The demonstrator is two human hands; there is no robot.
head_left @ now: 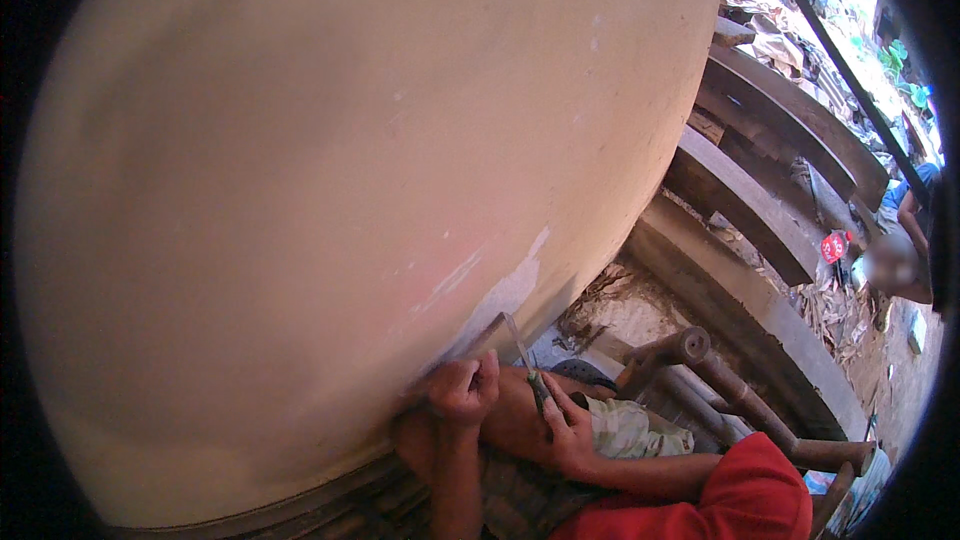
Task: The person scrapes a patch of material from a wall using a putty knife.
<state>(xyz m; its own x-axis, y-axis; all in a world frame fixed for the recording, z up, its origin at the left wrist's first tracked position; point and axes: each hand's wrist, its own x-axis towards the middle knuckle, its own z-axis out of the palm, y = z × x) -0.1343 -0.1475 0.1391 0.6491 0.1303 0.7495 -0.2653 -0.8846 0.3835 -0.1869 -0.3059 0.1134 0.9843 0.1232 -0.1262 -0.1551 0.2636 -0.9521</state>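
Note:
Beside a large, smooth beige panel [330, 190], my left hand [465, 392] is closed, low against the surface. It grips a thin, flat grey-brown blade [482, 333] whose handle, if any, is hidden. My right hand [568, 432] is wrapped round a slim metal-bladed tool [536, 383] with a dark greenish handle. The tool points up and left, and its tip meets or nearly meets the far end of the flat blade; contact is hard to tell. Pale whitish smears [510, 287] mark the panel just above both hands.
Long curved-looking wooden beams [745, 175] lie stacked on the right. A frame of round brown poles [740, 390] stands near my right arm. Another person [908, 225] is at the far right, near a red object [834, 246]. Scrap litters the ground at upper right.

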